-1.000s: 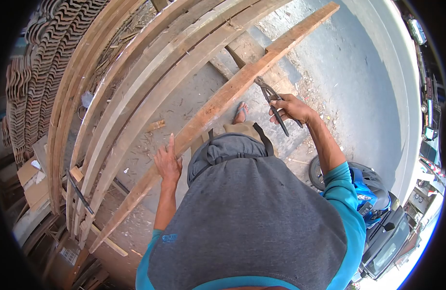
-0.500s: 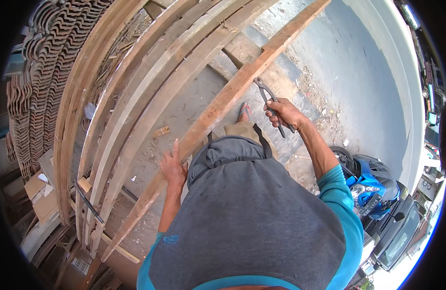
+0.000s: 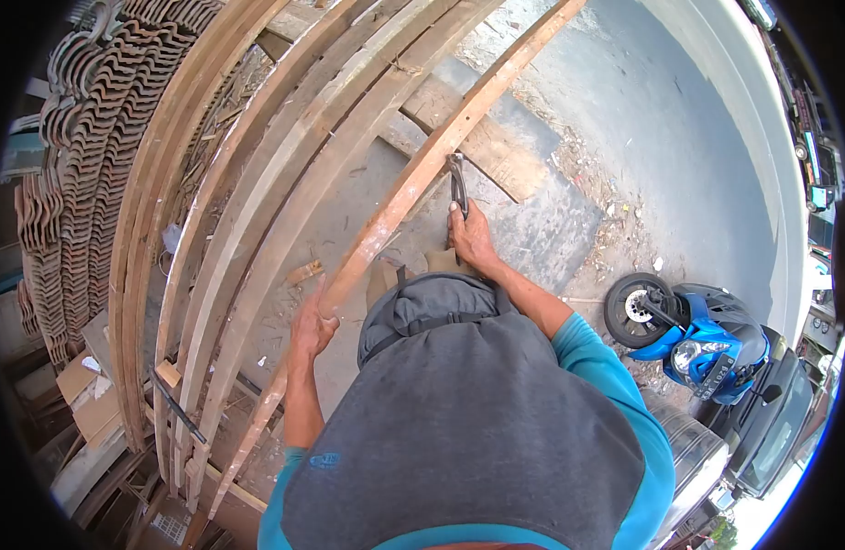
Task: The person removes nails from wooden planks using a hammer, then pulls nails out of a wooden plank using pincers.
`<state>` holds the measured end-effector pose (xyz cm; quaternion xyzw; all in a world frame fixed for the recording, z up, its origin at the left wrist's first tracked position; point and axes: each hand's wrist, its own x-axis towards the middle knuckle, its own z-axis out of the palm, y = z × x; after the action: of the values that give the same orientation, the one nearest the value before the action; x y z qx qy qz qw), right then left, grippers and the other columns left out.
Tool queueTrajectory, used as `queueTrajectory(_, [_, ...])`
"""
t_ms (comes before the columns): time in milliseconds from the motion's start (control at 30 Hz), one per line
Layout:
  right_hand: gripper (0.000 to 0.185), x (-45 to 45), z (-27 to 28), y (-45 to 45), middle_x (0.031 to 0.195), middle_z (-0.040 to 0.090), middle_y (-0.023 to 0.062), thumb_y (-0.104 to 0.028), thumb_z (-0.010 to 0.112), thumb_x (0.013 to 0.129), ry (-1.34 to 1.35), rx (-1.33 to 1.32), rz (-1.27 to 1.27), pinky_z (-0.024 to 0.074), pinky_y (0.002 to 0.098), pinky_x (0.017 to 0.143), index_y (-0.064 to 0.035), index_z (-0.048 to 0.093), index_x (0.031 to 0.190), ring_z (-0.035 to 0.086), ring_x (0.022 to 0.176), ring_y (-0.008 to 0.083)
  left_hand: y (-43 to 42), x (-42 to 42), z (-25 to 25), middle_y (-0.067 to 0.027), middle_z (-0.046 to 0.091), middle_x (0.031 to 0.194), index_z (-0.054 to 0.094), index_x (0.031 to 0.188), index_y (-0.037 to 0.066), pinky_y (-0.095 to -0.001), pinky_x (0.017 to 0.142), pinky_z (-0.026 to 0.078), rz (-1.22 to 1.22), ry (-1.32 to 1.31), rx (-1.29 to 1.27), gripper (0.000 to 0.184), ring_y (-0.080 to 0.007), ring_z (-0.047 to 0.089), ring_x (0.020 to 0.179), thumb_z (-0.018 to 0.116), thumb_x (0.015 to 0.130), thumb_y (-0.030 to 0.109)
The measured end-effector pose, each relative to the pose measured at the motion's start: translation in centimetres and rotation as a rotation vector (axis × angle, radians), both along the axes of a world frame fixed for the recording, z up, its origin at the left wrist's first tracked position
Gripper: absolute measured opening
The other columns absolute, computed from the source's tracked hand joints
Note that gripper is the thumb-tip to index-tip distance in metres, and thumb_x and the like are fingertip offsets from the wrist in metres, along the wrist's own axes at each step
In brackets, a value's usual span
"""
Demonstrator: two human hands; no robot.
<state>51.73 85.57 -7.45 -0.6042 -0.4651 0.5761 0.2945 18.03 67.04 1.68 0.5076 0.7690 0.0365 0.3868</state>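
Note:
A long reddish-brown wooden beam (image 3: 378,226) runs diagonally in front of my body. My left hand (image 3: 312,323) holds the beam near its middle, with the thumb apart on the near side. My right hand (image 3: 471,235) is wrapped round the handles of dark metal pincers (image 3: 458,181). The pincers' head is at the beam's right edge, and their handles are close together. Whether the jaws grip anything is too small to tell.
Several long beams (image 3: 285,215) lie side by side at the left, beyond them stacked roof tiles (image 3: 106,165). A wooden board (image 3: 505,165) lies on the ground ahead. A blue motorcycle (image 3: 707,353) stands at the right.
The pincers and my right hand have moved left and turned more upright, and their handles have closed together. The beam has shifted left and shows a different, paint-spotted face. My left hand has shifted along with it.

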Motion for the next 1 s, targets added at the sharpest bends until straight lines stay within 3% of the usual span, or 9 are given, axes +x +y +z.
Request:
queueTrajectory(100, [0.029, 1.1, -0.1, -0.1, 0.073, 0.056, 0.0029, -0.027, 0.051, 0.107, -0.194, 0.182, 0.137, 0.0461, 0.0317, 0.05, -0.0011, 0.05, 0.095, 0.053, 0.057, 0.0121, 1.8, -1.5, 1.5, -0.0258, 0.058, 0.14, 0.044, 0.154, 0.015, -0.0455, 0.108, 0.045, 0.088, -0.204, -0.096, 0.088, -0.0411, 0.056, 0.13, 0.079, 0.074, 0.014])
queueTrajectory(167, [0.028, 3.2, 3.8, -0.1, 0.077, 0.062, 0.0064, -0.025, 0.05, 0.106, 0.039, -0.021, 0.268, 0.0523, 0.0318, 0.057, 0.0014, 0.053, 0.098, 0.06, 0.061, 0.0142, 4.2, -1.6, 3.6, -0.0266, 0.057, 0.143, 0.046, 0.153, 0.011, -0.0441, 0.111, 0.044, 0.136, -0.289, -0.171, 0.087, -0.0397, 0.055, 0.133, 0.081, 0.074, 0.02])
queueTrajectory(200, [0.025, 4.0, 4.7, -0.1, 0.088, 0.067, 0.0106, -0.019, 0.049, 0.104, 0.045, -0.084, 0.267, 0.0582, 0.0327, 0.068, 0.0049, 0.056, 0.106, 0.068, 0.072, 0.018, 5.4, -1.5, 4.3, -0.0268, 0.056, 0.144, 0.046, 0.152, 0.007, -0.0435, 0.112, 0.043, 0.085, -0.174, -0.136, 0.091, -0.0387, 0.054, 0.134, 0.083, 0.072, 0.028])
queueTrajectory(333, [0.024, 5.5, 5.9, -0.9, 0.097, 0.069, 0.0133, -0.012, 0.048, 0.101, 0.178, -0.302, 0.212, 0.06, 0.0341, 0.076, 0.0065, 0.057, 0.114, 0.072, 0.085, 0.021, 11.4, 1.5, 5.3, -0.0282, 0.053, 0.146, 0.044, 0.151, -0.001, -0.0429, 0.116, 0.04, 0.044, -0.089, 0.044, 0.104, -0.039, 0.051, 0.138, 0.087, 0.068, 0.043])
queueTrajectory(500, [0.033, 5.3, 5.2, -1.0, 0.104, 0.072, 0.0195, -0.011, 0.049, 0.095, 0.233, -0.349, 0.216, 0.0593, 0.038, 0.082, 0.006, 0.054, 0.123, 0.073, 0.093, 0.0275, 19.3, 7.3, 2.0, -0.0257, 0.064, 0.133, 0.056, 0.139, 0.002, -0.0446, 0.104, 0.048, -0.124, -0.212, 0.04, 0.083, -0.0373, 0.062, 0.123, 0.085, 0.07, 0.037])
queueTrajectory(600, [0.036, 5.6, 5.5, -0.1, 0.107, 0.069, 0.0154, -0.007, 0.043, 0.097, 0.292, -0.348, 0.153, 0.06, 0.0379, 0.087, 0.0047, 0.053, 0.13, 0.072, 0.093, 0.0246, 20.4, 7.6, -0.6, -0.0244, 0.068, 0.123, 0.06, 0.133, 0.004, -0.0455, 0.098, 0.05, -0.091, -0.285, -0.007, 0.067, -0.0375, 0.066, 0.114, 0.079, 0.073, 0.026])
queueTrajectory(733, [0.038, 6.6, 10.4, 1.7, 0.112, 0.067, 0.0168, -0.008, 0.043, 0.095, 0.316, -0.33, 0.031, 0.0601, 0.0401, 0.082, 0.0074, 0.051, 0.13, 0.071, 0.097, 0.0269, 18.3, 8.3, 0.7, -0.0243, 0.07, 0.12, 0.057, 0.138, 0.006, -0.0455, 0.098, 0.05, -0.067, -0.179, 0.065, 0.066, -0.0393, 0.066, 0.114, 0.073, 0.075, 0.017])
queueTrajectory(833, [0.057, 8.5, 12.9, 2.0, 0.124, 0.067, 0.0209, -0.006, 0.04, 0.092, 0.309, -0.32, 0.004, 0.0576, 0.0397, 0.095, 0.0057, 0.039, 0.148, 0.071, 0.107, 0.0295, 14.9, 7.3, 0.3, -0.0244, 0.067, 0.125, 0.052, 0.145, 0.008, -0.0456, 0.1, 0.05, -0.052, -0.219, 0.088, 0.072, -0.0391, 0.064, 0.118, 0.072, 0.075, 0.011])
queueTrajectory(1000, [0.059, 10.6, 13.2, 1.5, 0.124, 0.067, 0.0207, -0.007, 0.042, 0.093, 0.25, -0.364, 0.057, 0.0568, 0.0389, 0.097, 0.0045, 0.038, 0.151, 0.071, 0.109, 0.0289, 6.8, 4.3, 1.2, -0.0246, 0.057, 0.141, 0.044, 0.153, 0.015, -0.0457, 0.106, 0.047, -0.035, -0.045, 0.204, 0.084, -0.0424, 0.056, 0.129, 0.075, 0.076, 0.004])
